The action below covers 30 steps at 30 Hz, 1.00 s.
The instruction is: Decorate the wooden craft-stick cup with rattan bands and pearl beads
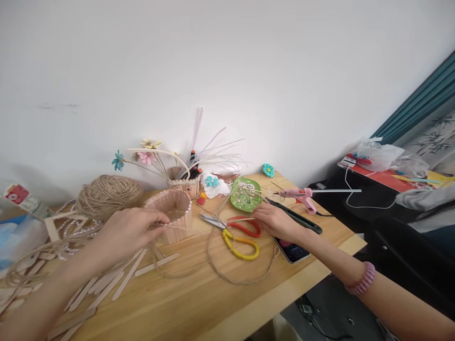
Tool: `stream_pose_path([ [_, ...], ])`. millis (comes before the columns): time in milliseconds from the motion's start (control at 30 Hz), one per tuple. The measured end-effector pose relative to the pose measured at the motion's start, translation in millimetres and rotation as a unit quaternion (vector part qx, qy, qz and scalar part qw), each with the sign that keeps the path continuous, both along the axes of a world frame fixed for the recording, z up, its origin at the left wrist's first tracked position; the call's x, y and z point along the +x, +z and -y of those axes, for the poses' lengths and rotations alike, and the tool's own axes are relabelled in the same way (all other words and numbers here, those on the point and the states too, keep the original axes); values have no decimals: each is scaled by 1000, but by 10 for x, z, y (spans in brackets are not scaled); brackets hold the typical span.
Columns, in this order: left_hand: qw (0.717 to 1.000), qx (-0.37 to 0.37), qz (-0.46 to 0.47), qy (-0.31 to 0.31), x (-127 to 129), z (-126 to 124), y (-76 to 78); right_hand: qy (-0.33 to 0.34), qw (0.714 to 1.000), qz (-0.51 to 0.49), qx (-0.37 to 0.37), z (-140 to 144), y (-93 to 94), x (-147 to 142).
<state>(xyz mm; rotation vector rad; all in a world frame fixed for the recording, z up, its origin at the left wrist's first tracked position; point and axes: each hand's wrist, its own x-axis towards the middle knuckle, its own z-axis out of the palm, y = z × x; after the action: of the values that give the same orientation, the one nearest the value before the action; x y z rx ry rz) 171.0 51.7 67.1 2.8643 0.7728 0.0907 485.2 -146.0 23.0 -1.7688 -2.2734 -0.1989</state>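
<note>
While twine loops (241, 279) near table edge (284, 298), scissors (234, 232) lie clear.

Both forearms are cut off by the frame's lower edge, and the fingertips of the right hand (275, 220) are hidden among the twine strands beside the red-handled scissors (234, 222), so its grip cannot be judged. Part of the phone (293, 250) at centre right is covered by the right wrist, and the far wall of the stick basket (174, 213) is partly masked by the left hand (130, 232). At the left edge, the blue packet (16, 237) and the red-labelled item (19, 195) are cropped and too blurred to be identified.
</note>
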Motion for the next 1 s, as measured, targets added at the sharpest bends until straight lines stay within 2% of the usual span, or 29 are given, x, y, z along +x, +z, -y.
stream_pose_path([
  [67, 1000, 4, 4, -3, -5, -25, -34, -9, 999, 3, 33, -26, 110, 62],
  [133, 1000, 7, 6, -4, -13, -41, -63, -44, 993, 32, 105, -62, 321, 105],
  [233, 1000, 12, 14, 0, -19, -55, -95, -101, 962, 163, 195, -125, 709, 98],
  [300, 1000, 13, 22, -4, -19, -60, -108, -122, 939, 257, 192, -179, 909, 50],
  [367, 999, 10, 34, -12, -16, -61, -112, -129, 922, 324, 168, -247, 1019, -11],
  [533, 999, -8, 44, -18, -5, -31, -84, -150, 914, 364, 95, -477, 1047, -163],
  [633, 999, -22, 40, -17, 5, 5, -41, -127, 909, 389, 77, -634, 1022, -266],
  [800, 1000, -20, 14, -16, 30, 49, 33, -77, 888, 428, 151, -875, 1020, -533],
  [1000, 999, -31, 20, -12, 44, 59, 60, -36, 843, 493, 213, -1209, 1174, -1001],
])
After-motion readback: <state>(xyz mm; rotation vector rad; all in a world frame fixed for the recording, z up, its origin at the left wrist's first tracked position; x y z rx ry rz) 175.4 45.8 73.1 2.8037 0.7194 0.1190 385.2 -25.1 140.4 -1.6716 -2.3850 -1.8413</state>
